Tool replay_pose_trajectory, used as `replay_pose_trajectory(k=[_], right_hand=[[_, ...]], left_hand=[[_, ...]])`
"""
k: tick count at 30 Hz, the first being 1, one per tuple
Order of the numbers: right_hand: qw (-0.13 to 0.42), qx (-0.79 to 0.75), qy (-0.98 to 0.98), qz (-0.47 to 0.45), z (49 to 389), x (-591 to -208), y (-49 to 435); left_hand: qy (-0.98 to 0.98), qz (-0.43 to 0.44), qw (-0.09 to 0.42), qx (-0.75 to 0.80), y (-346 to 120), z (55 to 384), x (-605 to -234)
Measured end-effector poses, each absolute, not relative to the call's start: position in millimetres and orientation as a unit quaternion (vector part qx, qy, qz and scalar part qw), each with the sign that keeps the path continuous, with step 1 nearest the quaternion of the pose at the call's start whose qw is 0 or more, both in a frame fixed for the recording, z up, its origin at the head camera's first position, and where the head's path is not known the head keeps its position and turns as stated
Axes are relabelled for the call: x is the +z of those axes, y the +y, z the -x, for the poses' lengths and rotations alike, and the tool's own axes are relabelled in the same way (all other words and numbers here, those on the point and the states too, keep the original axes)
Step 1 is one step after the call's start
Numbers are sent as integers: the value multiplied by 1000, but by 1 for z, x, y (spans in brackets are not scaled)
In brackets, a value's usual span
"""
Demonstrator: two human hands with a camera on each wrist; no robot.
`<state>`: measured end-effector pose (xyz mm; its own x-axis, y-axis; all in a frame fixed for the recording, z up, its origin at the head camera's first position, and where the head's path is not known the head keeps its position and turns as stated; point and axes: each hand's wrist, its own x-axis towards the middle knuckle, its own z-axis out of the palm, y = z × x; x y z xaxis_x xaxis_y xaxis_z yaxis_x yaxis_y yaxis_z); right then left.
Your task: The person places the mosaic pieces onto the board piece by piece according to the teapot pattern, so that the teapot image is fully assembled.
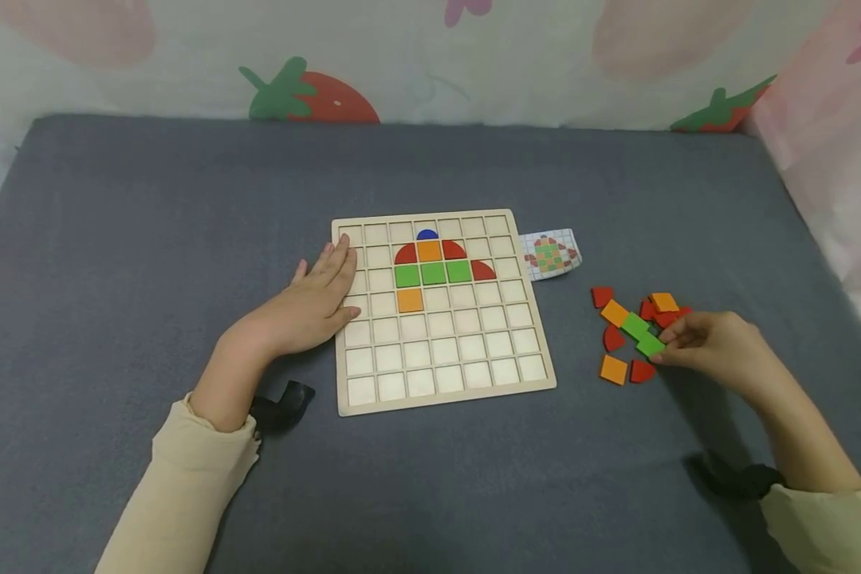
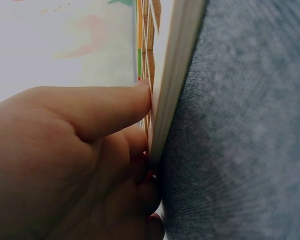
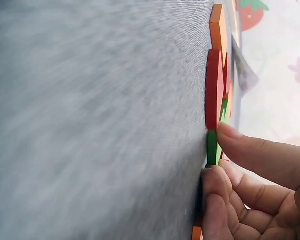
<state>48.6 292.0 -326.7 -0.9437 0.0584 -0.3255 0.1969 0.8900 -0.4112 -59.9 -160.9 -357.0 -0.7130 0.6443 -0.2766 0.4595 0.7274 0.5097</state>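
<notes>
A wooden grid board (image 1: 445,402) lies on the dark cloth. My left hand (image 1: 304,311) rests on its left edge with straight fingers; the left wrist view shows the thumb (image 2: 115,107) against the rim. On the grid sit a blue half-round tile (image 1: 426,234), orange squares (image 1: 410,300), a row of green squares (image 1: 433,273) and red quarter-round tiles (image 1: 484,270). To the right, my right hand (image 1: 721,351) pinches a green square tile (image 1: 650,344) at the edge of a loose tile pile. Its fingers hide part of the pile.
Loose orange tiles (image 1: 613,370), red tiles (image 1: 642,371) and another green tile (image 1: 634,326) lie near the right hand, some overlapping. A pattern card (image 1: 551,253) sticks out by the board's right edge. A printed curtain (image 1: 516,64) hangs behind the table.
</notes>
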Motion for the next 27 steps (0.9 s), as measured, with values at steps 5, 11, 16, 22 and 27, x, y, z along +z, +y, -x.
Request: replay_pose_trajectory(k=[5, 11, 16, 22, 27], right_hand=[[152, -235, 958, -64, -40, -327, 286], [155, -238, 957, -59, -36, -328, 282], [150, -235, 959, -52, -36, -327, 280], [140, -249, 957, -44, -38, -328, 280], [133, -265, 954, -44, -40, -327, 281]], left_hand=[[902, -308, 224, 206, -161, 60, -357], [903, -309, 221, 202, -161, 60, -359], [903, -307, 221, 203, -161, 60, -358], [904, -305, 221, 202, -161, 60, -357], [905, -305, 219, 199, -161, 59, -357]])
